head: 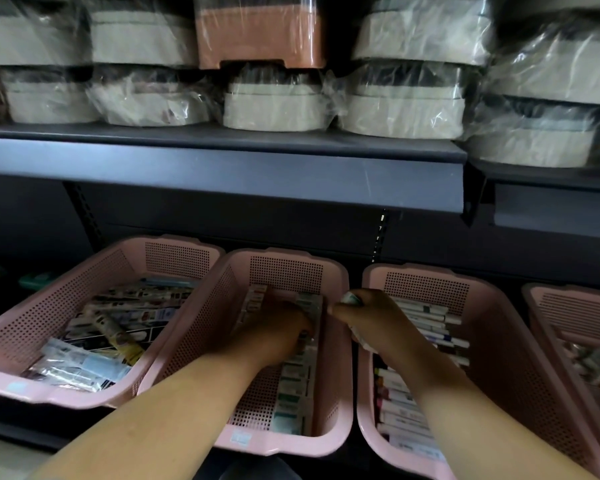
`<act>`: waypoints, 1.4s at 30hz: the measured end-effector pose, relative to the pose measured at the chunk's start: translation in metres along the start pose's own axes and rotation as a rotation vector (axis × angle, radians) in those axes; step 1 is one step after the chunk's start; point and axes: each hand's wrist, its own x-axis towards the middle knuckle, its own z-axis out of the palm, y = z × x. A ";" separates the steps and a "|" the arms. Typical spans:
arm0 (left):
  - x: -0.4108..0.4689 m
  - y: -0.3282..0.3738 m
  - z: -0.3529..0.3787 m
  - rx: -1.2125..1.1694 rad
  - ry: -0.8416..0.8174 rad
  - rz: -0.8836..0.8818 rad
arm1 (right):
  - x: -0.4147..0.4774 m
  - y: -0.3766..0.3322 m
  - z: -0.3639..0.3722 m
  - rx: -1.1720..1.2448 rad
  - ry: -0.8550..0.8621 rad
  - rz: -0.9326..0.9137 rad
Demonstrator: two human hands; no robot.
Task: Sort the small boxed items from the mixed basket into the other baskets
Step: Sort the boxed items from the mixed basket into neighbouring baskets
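Your right hand clutches small boxes over the rims between the middle basket and right basket; your left hand lies on the middle basket's box row, grip unclear. Placing step: next, slot them into the matching row

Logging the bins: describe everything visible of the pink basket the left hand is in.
The basket is pink plastic with perforated walls and floor, a smooth rim and a pale sticker on its near edge. It sits second from left, seemingly touching the left basket. Small boxes stand in a row along its right wall. The left hand rests on them; the right hand grips a box beside its right rim.
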 end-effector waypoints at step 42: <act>-0.045 0.010 -0.032 -0.031 0.056 -0.074 | 0.004 -0.004 0.022 0.139 0.107 0.004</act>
